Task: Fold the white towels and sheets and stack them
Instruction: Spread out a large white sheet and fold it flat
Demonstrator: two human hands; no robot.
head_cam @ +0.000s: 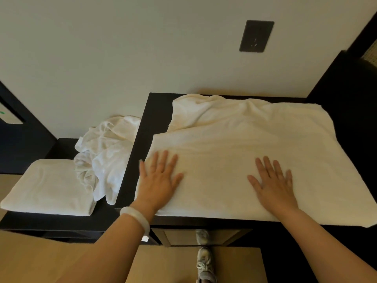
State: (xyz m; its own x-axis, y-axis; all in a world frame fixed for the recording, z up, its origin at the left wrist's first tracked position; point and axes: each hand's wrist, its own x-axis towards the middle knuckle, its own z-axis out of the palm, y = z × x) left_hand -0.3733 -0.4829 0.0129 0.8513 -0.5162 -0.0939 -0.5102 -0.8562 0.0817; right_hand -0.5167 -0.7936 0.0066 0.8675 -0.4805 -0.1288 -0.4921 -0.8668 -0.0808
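A large white towel (255, 144) lies spread across the dark counter (146, 119), its near part smoothed and its far edge rumpled against the wall; it may be doubled over, but the layers are hard to tell apart. The left hand (159, 178) and right hand (273, 184) both press flat on it, each grip wide with fingers spread, holding nothing. To the left, on a lower counter (61, 221), a folded towel (49, 186) sits touching a crumpled sheet (106, 152). A pale bracelet (134, 217) circles the left wrist.
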